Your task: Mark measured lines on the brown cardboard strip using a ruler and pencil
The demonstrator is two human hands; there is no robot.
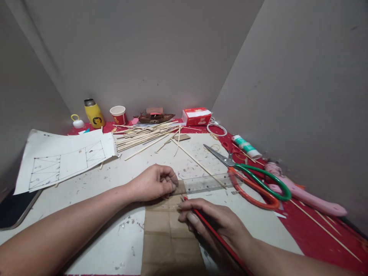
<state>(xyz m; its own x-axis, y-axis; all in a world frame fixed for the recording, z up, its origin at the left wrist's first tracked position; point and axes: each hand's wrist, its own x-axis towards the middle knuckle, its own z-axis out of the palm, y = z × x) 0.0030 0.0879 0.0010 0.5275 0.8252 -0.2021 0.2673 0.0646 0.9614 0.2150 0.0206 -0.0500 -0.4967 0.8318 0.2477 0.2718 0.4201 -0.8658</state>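
My left hand (156,182) is closed at the near end of a clear plastic ruler (205,184), its fingers curled and the thumb bent. The ruler lies across the top of a creased brown cardboard strip (169,237). Just below the ruler, my right hand (215,222) is shut on a red pencil (214,232), whose sharpened tip points up toward the ruler's edge. Whether the tip touches the cardboard I cannot tell. Scissors (247,172) with green and orange handles lie at the ruler's right end. Part of the ruler's left end is hidden by my left hand.
Several thin wooden sticks (143,138) are piled behind my hands. On the left are a paper with line drawings (69,161) and a phone (17,209). A yellow bottle (94,115), a cup (118,115), a model boat (155,116) and a pink-handled tool (310,195) stand or lie around.
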